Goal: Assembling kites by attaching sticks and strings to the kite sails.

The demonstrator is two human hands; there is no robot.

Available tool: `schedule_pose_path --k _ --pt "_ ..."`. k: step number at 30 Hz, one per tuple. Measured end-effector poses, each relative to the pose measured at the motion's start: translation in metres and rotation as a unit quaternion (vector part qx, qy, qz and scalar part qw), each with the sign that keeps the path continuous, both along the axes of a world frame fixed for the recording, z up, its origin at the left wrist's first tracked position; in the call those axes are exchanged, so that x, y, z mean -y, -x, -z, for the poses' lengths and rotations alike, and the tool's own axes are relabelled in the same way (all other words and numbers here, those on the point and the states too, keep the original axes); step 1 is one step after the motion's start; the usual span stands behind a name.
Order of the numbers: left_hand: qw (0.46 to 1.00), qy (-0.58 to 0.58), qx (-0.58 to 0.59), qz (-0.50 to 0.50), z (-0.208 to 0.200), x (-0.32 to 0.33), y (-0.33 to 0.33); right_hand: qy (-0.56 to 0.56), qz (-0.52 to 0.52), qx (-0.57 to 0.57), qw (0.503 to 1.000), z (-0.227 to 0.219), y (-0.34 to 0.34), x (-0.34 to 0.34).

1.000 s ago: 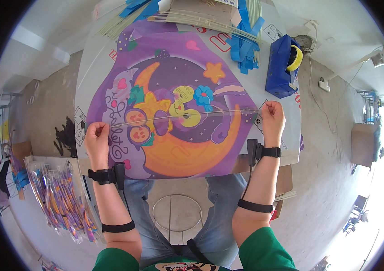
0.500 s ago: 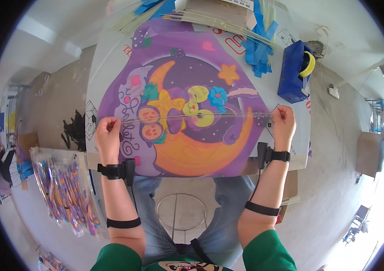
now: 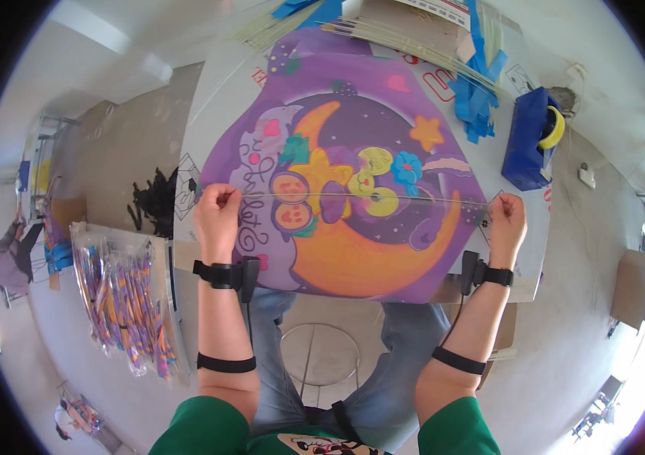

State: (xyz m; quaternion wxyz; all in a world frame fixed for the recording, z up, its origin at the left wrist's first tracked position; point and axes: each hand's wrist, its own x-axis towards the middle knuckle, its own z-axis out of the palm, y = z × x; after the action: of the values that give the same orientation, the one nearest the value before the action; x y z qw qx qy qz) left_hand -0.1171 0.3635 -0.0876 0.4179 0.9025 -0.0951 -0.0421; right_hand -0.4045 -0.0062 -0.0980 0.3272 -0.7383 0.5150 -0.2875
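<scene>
A thin pale rod (image 3: 315,196) stretches crosswise over a purple printed kite sail (image 3: 383,277), which lies on the table. My left hand (image 3: 219,208) pinches the rod's left end near the sail's left edge. At the other end, my right hand (image 3: 507,211) has it between closed fingertips, just by the sail's right edge. The rod looks nearly straight. I cannot tell whether it touches the sail. Beneath it the sail shows an orange moon, a yellow star and a cartoon figure.
A blue tape dispenser (image 3: 531,144) with yellow tape stands at right. Blue strips (image 3: 475,106), pale rods (image 3: 406,49) and a cardboard box (image 3: 391,19) lie at the back. Bagged purple-orange bundles (image 3: 122,303) sit at left. Below is a round stool (image 3: 358,364); a person (image 3: 8,254) is far left.
The whole view has shifted, so table and hands appear farther right and slightly turned. Both hands keep hold of the rod over the sail.
</scene>
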Motion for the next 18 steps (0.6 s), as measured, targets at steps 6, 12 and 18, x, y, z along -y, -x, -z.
schedule_pose_path --k 6,12,18 --pt "1.0 0.013 -0.009 -0.009 -0.0008 -0.0022 0.0008 -0.024 0.005 -0.003 1.0 -0.0045 -0.0068 -0.0057" --pt "1.0 0.023 -0.005 0.008 -0.002 0.0044 0.0024 0.007 0.003 -0.017 1.0 -0.0019 0.0009 0.0015" --pt "0.999 -0.037 0.035 0.014 -0.0015 -0.002 -0.0004 -0.001 0.001 0.012 1.0 0.0021 -0.007 -0.0057"
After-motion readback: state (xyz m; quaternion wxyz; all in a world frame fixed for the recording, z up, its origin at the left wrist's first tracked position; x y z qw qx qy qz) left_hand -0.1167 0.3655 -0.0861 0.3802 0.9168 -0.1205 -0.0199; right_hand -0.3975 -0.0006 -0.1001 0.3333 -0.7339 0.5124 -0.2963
